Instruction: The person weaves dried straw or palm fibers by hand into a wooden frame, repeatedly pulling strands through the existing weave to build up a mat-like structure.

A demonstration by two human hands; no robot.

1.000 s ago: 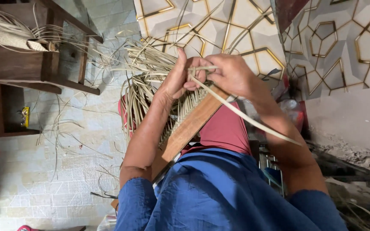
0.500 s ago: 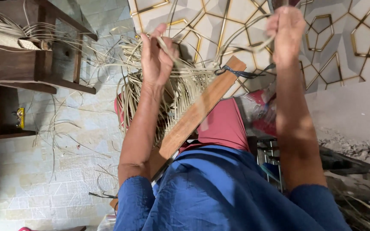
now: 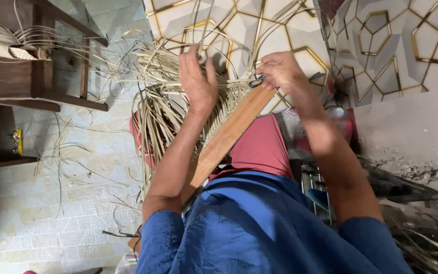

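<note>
A long wooden board (image 3: 226, 137) leans across my lap, with pale reed strips woven along its left side (image 3: 178, 106). My left hand (image 3: 197, 76) is raised over the weave, fingers pinching thin strips near the top. My right hand (image 3: 280, 68) rests at the board's upper end, fingers closed around a strip there. Loose strip ends fan out and curl above both hands.
A dark wooden shelf unit (image 3: 36, 81) stands at the left with a bundle of reeds (image 3: 6, 43) on top. Stray strips lie on the pale tiled floor (image 3: 51, 193). A geometric gold-lined wall (image 3: 381, 40) fills the right; debris lies at the lower right.
My right hand has come down from high on the right to the board's upper end. My left hand shifted slightly, still at the strips.
</note>
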